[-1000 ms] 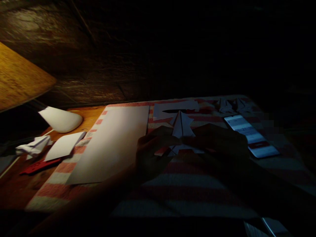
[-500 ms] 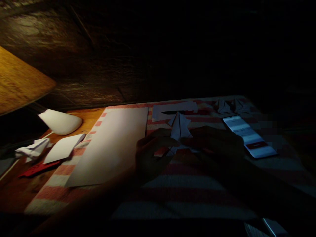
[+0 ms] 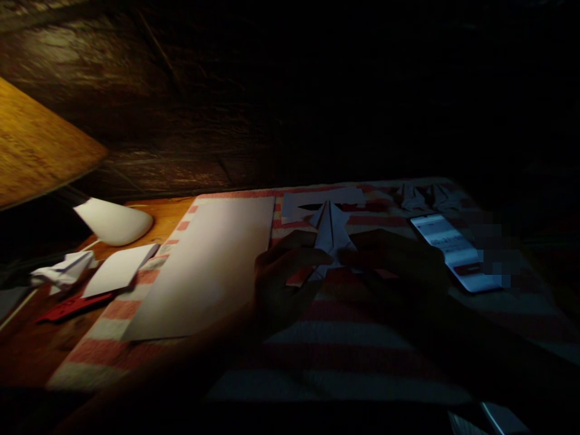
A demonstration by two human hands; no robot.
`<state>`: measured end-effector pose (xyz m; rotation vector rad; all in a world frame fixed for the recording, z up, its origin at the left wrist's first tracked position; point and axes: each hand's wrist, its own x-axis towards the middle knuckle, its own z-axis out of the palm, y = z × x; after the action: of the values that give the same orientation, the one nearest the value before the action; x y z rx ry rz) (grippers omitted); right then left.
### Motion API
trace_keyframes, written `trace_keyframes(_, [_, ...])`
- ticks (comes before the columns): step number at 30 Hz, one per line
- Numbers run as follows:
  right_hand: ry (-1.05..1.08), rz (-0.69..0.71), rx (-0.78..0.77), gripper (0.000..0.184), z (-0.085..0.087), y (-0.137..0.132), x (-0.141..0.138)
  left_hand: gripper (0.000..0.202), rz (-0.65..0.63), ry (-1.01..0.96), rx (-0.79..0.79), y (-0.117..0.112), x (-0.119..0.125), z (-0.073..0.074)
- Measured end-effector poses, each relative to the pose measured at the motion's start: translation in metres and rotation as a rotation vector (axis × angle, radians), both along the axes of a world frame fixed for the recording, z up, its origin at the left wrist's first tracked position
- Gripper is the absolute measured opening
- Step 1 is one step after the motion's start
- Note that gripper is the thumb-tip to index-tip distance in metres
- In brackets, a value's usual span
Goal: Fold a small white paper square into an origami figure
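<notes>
A folded white paper figure, pointed at its far end with a dark crease down its middle, is held over the striped cloth. My left hand pinches its left side, thumb on top. From the right, my right hand grips the other side; its fingers are deep in shadow. Beyond the figure's tip lie a piece of white paper and a dark-bladed knife, partly hidden by it. To the left of my left hand rests a large white sheet.
Two folded paper figures stand at the back right, beyond a lit phone. At left are a lamp, crumpled paper, a small white pad and a red object. A dark wall rises behind.
The paper figure's left flap and lower edge have shifted slightly between my fingers. My left hand has moved a little to the right; both hands keep their hold.
</notes>
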<state>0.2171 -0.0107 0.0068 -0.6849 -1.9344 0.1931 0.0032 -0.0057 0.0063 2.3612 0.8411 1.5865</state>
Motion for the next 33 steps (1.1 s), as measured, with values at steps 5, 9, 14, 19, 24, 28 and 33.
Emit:
trace_keyframes(5, [-0.020, 0.014, 0.007, 0.025, 0.005, 0.000, 0.000, 0.016, -0.050, -0.026, -0.030, 0.000, 0.002, -0.002])
trace_keyframes(9, [-0.060, 0.014, -0.035, 0.022, 0.012, -0.004, 0.001, 0.022, -0.076, -0.034, -0.048, -0.001, 0.003, -0.002])
trace_keyframes(14, [-0.053, 0.012, -0.020, 0.022, 0.010, -0.006, 0.001, 0.020, -0.116, -0.046, -0.068, -0.002, 0.003, 0.000])
trace_keyframes(19, [-0.007, 0.025, -0.011, 0.020, 0.004, -0.005, -0.002, 0.011, -0.107, -0.096, -0.061, -0.002, 0.005, 0.003])
trace_keyframes(24, [-0.007, 0.024, -0.059, 0.020, 0.012, -0.006, -0.004, 0.008, -0.047, -0.146, -0.099, -0.005, 0.008, 0.003])
trace_keyframes(28, [0.048, 0.036, -0.105, 0.015, 0.016, -0.005, -0.007, 0.005, -0.023, -0.192, -0.161, -0.003, 0.011, -0.001])
trace_keyframes(33, [0.092, 0.055, -0.149, 0.014, 0.012, 0.000, -0.010, 0.005, -0.031, -0.174, -0.181, 0.001, 0.012, -0.002])
